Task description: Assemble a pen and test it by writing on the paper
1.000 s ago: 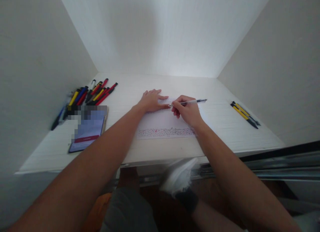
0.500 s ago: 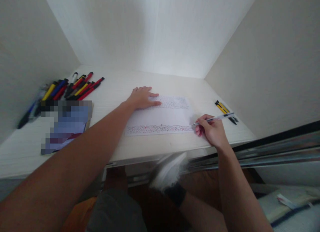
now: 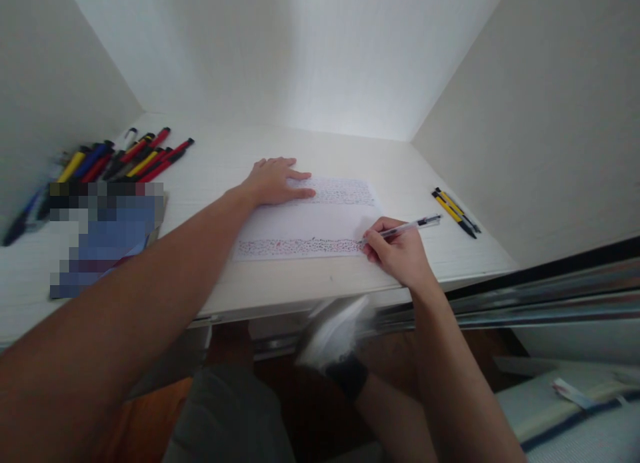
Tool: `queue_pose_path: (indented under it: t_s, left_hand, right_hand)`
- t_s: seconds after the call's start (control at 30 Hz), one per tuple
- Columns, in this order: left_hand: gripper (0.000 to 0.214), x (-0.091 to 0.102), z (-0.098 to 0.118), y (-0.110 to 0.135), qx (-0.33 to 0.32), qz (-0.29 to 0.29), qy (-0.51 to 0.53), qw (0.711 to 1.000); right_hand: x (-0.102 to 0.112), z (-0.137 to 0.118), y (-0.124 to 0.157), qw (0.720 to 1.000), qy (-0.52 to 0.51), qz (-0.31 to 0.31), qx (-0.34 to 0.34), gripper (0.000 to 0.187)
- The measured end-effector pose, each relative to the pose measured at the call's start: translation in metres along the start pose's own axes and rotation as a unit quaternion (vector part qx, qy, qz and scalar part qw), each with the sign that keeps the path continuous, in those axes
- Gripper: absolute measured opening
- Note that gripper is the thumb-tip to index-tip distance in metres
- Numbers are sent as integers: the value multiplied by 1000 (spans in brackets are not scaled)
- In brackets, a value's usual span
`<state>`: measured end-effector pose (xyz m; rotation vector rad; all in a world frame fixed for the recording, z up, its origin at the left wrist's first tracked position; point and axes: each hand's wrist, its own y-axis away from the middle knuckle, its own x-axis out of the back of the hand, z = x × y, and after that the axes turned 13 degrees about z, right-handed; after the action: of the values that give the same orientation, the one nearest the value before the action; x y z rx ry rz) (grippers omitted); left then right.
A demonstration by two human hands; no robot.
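Note:
A white sheet of paper lies on the white desk, with a band of small marks along its far edge and another along its near edge. My left hand rests flat on the sheet's far left corner, fingers spread. My right hand grips a clear pen and rests at the sheet's near right corner, the pen tip touching the near band of marks.
A heap of red, yellow and blue pens lies at the desk's far left, beside a blurred blue pad. Two yellow-and-black pens lie at the right. Walls close in the desk on three sides. A white cloth hangs below the front edge.
My right hand carried the pen from the sheet's far band, out past the right edge, then back to the near right corner. The left hand stayed flat on the paper.

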<state>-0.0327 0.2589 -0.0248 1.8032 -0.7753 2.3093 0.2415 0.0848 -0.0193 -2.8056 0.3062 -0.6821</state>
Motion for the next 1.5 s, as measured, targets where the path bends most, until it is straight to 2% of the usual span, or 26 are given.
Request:
queue_pose_path:
  t_s: [0.23,0.37,0.53,0.67,0.9,1.13,1.17,1.23,1.3,1.37,1.43,1.5]
  left_hand:
    - [82,3,1,1,-3,-2,11,1000]
    - [81,2,1,1,-5,-2,19,1000]
    - [80,2,2,1,8,1,24,1000]
    - [81,2,2,0,8,4,22,1000]
    - [80,3,3,0,16,-1,26,1000]
    - [79,2,2,0,11,6,28,1000]
    - [79,1,1,0,11,8,28,1000]
    - [79,1,1,0,7,9,28,1000]
    - [79,0,0,-1,1,10,27,1000]
    - [80,0,0,-1,0,10,25,1000]
    - [80,0,0,-1,2,11,25,1000]
    - [80,1,1,-1,4,10,26,1000]
  right_hand:
    - [3,-3,2,1000,-16,9,-12,16]
    - [2,-11,7,999,-36,-29,-15,14]
    - [-11,-20,11,997,-29,-67,-6,14]
    - [-17,-21,10,998,-9,-65,12,15]
    - [-16,-23,9,997,29,-69,31,16]
    - [-15,-21,10,997,-8,-71,12,17]
    - [-15,-20,9,998,-31,-56,16,19]
    - [-13,-20,5,994,-97,18,35,26]
    - [-8,-19,0,978,-167,119,47,28]
    - [-1,-15,-5,956,-221,191,42,26]
    - [7,-10,-8,939,-262,221,34,30]
    - [16,-6,-9,928,-299,220,24,45]
